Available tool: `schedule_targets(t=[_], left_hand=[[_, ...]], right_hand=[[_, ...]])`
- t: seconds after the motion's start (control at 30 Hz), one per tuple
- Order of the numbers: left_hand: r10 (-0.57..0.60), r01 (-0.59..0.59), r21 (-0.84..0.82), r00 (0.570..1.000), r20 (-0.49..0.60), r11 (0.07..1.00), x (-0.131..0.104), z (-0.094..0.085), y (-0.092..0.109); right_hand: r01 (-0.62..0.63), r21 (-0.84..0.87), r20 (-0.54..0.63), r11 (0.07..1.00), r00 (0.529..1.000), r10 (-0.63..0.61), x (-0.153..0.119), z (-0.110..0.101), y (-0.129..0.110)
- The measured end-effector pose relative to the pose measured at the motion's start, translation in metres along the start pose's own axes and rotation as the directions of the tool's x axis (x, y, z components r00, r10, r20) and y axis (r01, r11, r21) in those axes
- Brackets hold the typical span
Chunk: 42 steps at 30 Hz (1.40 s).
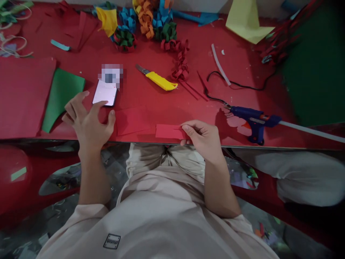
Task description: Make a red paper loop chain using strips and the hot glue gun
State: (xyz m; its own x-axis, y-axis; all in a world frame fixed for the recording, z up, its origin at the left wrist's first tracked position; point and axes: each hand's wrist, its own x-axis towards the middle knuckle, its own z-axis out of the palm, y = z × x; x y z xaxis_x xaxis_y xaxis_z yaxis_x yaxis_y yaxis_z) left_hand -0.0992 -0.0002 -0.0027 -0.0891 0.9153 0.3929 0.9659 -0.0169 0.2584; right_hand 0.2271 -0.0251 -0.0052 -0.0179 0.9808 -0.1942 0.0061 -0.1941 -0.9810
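Observation:
My left hand (91,117) hovers by the lower end of a smartphone (104,92) with a lit screen, its fingers spread and the index fingertip at or just over the glass. Between the thumb and fingers of my right hand (201,136) is a small red paper strip (169,131), held close to the table's front edge. More red paper (133,120) lies flat between my two hands. Beyond them rests a yellow utility knife (161,80) with its blade pointing to the upper left. Left of the phone is a green paper sheet (63,93).
A blue glue gun (252,120) with a white glue stick lies at right, its black cord (242,86) trailing behind. Coloured paper chains (145,21) are heaped at the back. A large red sheet (24,97) covers the left. Another person's leg (309,172) is at right.

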Motion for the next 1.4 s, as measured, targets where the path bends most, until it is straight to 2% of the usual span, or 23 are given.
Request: schedule_targets(t=[0.1, 0.17, 0.23, 0.27, 0.3, 0.33, 0.37, 0.43, 0.57, 0.73, 0.83, 0.9, 0.97, 1.03, 1.1, 1.13, 1.17, 1.2, 1.3, 1.4], left_hand=[[0.042, -0.047, -0.05, 0.994, -0.101, 0.998, -0.002, -0.003, 0.008], [0.164, -0.188, -0.183, 0.977, -0.14, 0.965, -0.008, -0.004, 0.022], [0.353, -0.344, -0.385, 0.934, -0.049, 0.857, -0.016, -0.002, 0.04], [0.447, -0.384, -0.474, 0.894, 0.024, 0.792, -0.02, 0.001, 0.05], [0.513, -0.408, -0.539, 0.857, 0.053, 0.737, -0.023, 0.004, 0.06], [0.545, -0.417, -0.584, 0.837, 0.053, 0.696, -0.026, 0.007, 0.068], [0.555, -0.419, -0.62, 0.831, 0.031, 0.663, -0.028, 0.011, 0.075], [0.518, -0.404, -0.678, 0.854, -0.039, 0.615, -0.03, 0.018, 0.085], [0.429, -0.37, -0.759, 0.893, -0.133, 0.536, -0.028, 0.023, 0.091], [0.411, -0.271, -0.826, 0.91, -0.053, 0.494, -0.026, 0.019, 0.092], [0.415, -0.217, -0.841, 0.91, 0.01, 0.496, -0.028, 0.018, 0.097], [0.367, -0.174, -0.836, 0.93, 0.034, 0.52, -0.031, 0.019, 0.1], [0.295, -0.128, -0.802, 0.954, 0.062, 0.583, -0.031, 0.021, 0.098], [0.202, -0.093, -0.731, 0.977, 0.063, 0.676, -0.027, 0.022, 0.087], [0.103, -0.108, -0.598, 0.994, -0.042, 0.795, -0.018, 0.02, 0.067], [0.06, -0.132, -0.475, 0.985, -0.164, 0.87, -0.013, 0.019, 0.055], [0.067, -0.144, -0.309, 0.967, -0.247, 0.94, -0.008, 0.017, 0.043], [0.033, -0.089, -0.196, 0.962, -0.27, 0.977, -0.003, 0.015, 0.032], [0.005, -0.017, -0.07, 0.986, -0.164, 0.997, 0.004, 0.011, 0.014], [-0.048, 0.042, -0.057, 0.993, -0.106, 0.997, 0.0, 0.009, 0.015]], right_hand=[[0.005, 0.0, 0.004, 1.0, 1.0, -0.005, 0.0, 0.001, 0.0], [0.012, -0.026, 0.018, 1.0, 1.0, -0.012, -0.001, 0.003, -0.001], [0.022, -0.049, 0.039, 0.999, 0.999, -0.02, -0.001, 0.005, -0.003], [0.025, -0.046, 0.051, 0.999, 0.998, -0.022, -0.001, 0.006, -0.003], [0.025, -0.036, 0.062, 0.999, 0.998, -0.023, -0.001, 0.007, -0.004], [0.024, -0.022, 0.07, 0.999, 0.997, -0.022, -0.001, 0.008, -0.005], [0.022, -0.01, 0.076, 1.0, 0.997, -0.022, 0.0, 0.009, -0.006], [0.021, -0.002, 0.08, 1.0, 0.997, -0.021, 0.001, 0.01, -0.007], [0.026, 0.02, 0.088, 0.999, 0.996, -0.027, 0.003, 0.011, -0.007], [0.082, 0.038, 0.081, 0.996, 0.993, -0.085, 0.004, 0.014, -0.007], [0.127, 0.015, 0.086, 0.992, 0.988, -0.128, 0.005, 0.016, -0.006], [0.166, -0.016, 0.085, 0.986, 0.983, -0.164, 0.005, 0.016, -0.004], [0.197, -0.045, 0.076, 0.979, 0.978, -0.194, 0.005, 0.017, -0.001], [0.208, -0.062, 0.057, 0.976, 0.977, -0.205, 0.006, 0.016, 0.002], [0.205, -0.057, 0.032, 0.977, 0.979, -0.204, 0.006, 0.015, 0.004], [0.203, -0.051, 0.024, 0.978, 0.979, -0.202, 0.006, 0.014, 0.005], [0.2, -0.047, 0.021, 0.979, 0.98, -0.199, 0.007, 0.013, 0.006], [0.198, -0.048, 0.021, 0.979, 0.98, -0.197, 0.007, 0.013, 0.006], [0.194, -0.066, 0.032, 0.979, 0.981, -0.192, 0.008, 0.013, 0.006], [0.189, -0.072, 0.023, 0.979, 0.982, -0.188, 0.008, 0.014, 0.005]])
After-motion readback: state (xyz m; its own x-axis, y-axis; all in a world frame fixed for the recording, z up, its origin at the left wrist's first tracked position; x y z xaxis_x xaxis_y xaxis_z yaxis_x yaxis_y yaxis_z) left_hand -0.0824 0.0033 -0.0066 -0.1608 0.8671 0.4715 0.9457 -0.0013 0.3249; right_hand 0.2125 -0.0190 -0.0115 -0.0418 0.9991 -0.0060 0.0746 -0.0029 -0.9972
